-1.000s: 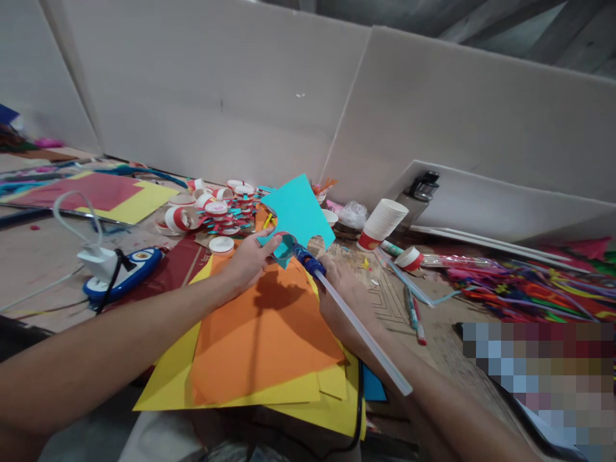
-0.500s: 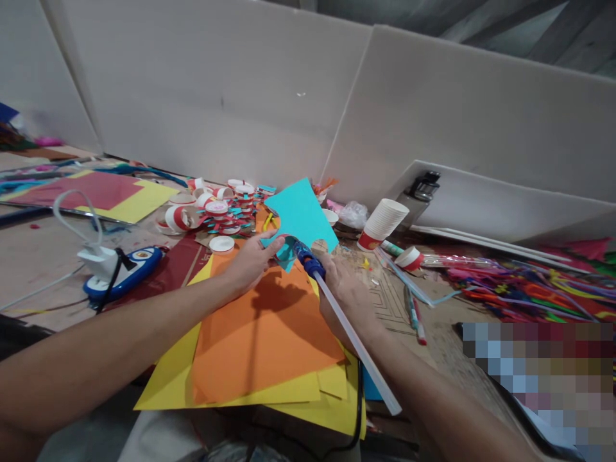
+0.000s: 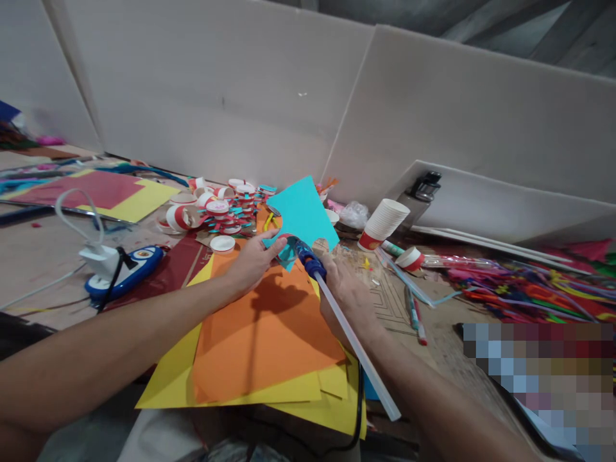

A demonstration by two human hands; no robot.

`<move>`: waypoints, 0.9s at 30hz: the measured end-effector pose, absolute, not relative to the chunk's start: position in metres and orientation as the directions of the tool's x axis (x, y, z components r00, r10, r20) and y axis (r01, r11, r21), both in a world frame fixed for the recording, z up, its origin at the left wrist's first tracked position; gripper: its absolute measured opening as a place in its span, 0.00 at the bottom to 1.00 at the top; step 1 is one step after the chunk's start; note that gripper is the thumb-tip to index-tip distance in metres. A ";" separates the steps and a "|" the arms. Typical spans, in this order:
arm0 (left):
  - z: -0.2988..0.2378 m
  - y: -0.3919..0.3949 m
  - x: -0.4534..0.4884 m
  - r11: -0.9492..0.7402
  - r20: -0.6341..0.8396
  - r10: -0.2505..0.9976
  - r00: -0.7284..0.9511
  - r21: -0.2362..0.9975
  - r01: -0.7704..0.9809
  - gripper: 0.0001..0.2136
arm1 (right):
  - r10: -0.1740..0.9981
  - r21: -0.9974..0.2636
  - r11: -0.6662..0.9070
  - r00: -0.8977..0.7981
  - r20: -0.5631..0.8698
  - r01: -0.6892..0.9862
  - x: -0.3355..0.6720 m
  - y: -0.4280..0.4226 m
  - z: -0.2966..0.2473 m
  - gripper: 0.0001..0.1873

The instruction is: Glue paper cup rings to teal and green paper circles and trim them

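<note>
One card (image 3: 303,212) is pinched in the left grip (image 3: 253,264); the right grip (image 3: 344,292) clasps a glue gun (image 3: 312,262), inside the worktop's (image 3: 440,340) near edge.

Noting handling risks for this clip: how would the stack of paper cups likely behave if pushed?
The stack of paper cups looks tall over a narrow base, so a push near the top would probably tip it. Thin paper rims suggest light weight for its size. Closely nested, the cups would likely move together.

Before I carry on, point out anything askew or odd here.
The yellow sheets stick out askew beneath the orange sheet, and the turquoise sheet has rounded notches in its edges, perhaps cut deliberately.
</note>
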State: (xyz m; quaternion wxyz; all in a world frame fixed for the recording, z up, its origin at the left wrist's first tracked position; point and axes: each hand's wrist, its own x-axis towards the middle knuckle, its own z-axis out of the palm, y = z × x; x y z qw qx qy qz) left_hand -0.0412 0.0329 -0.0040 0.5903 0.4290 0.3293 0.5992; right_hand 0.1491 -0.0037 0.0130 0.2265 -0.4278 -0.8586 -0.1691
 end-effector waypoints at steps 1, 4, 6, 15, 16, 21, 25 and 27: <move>-0.004 0.033 -0.041 -0.081 0.125 0.989 0.076 0.901 -0.425 0.19 | 0.654 0.106 0.576 -0.536 0.534 0.810 0.149 -0.003 0.013 0.19; -0.005 0.033 -0.041 -0.087 0.125 0.990 0.062 0.901 -0.426 0.19 | 0.654 0.135 0.567 -0.544 0.526 0.813 0.149 -0.003 0.012 0.20; -0.005 0.034 -0.042 -0.099 0.122 0.992 0.028 0.901 -0.422 0.19 | 0.667 0.137 0.556 -0.538 0.516 0.820 0.148 -0.004 0.012 0.20; -0.009 0.039 -0.046 -0.181 0.173 0.983 -0.055 0.916 -0.358 0.24 | 0.706 0.075 0.555 -0.517 0.484 0.828 0.146 -0.011 0.013 0.12; -0.009 0.039 -0.046 -0.174 0.169 0.985 -0.045 0.916 -0.362 0.23 | 0.699 0.079 0.557 -0.518 0.493 0.827 0.146 -0.011 0.012 0.13; -0.008 0.037 -0.044 -0.106 0.131 0.991 0.041 0.918 -0.383 0.22 | 0.667 0.112 0.560 -0.526 0.528 0.821 0.148 -0.007 0.013 0.19; -0.006 0.037 -0.044 -0.094 0.111 0.994 0.022 0.915 -0.392 0.22 | 0.694 0.114 0.550 -0.528 0.489 0.828 0.149 -0.006 0.011 0.20; -0.005 0.039 -0.046 -0.107 0.111 0.994 -0.014 0.907 -0.406 0.22 | 0.713 0.069 0.544 -0.504 0.487 0.836 0.149 -0.007 0.008 0.18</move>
